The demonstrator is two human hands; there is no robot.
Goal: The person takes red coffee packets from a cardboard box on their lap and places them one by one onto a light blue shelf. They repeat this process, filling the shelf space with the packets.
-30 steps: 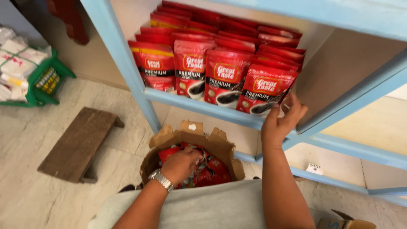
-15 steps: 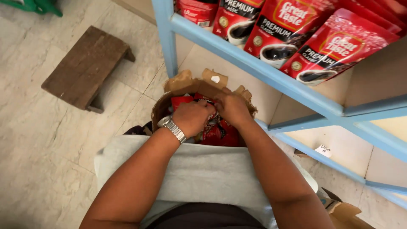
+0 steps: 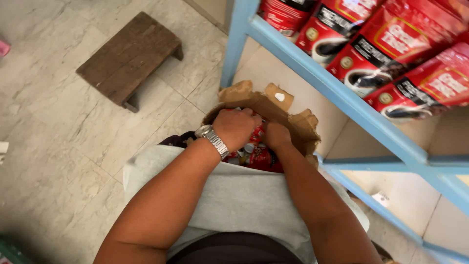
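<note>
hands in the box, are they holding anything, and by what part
Both the left hand and right hand are down among red pouches; an actual grip cannot be told.

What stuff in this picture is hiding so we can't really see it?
Head view only:
- Both sets of fingertips: left hand and right hand curl down into the cardboard box, so any grip is hidden.
- Most red packets in the box: covered by hands and box flaps.
- Shelf pouches: cut off by the top and right edges.

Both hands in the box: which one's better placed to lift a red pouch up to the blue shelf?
Right, probably. The right hand sits deep in the cardboard box among the red pouches, on the blue shelf side. The left hand is farther from it.
</note>
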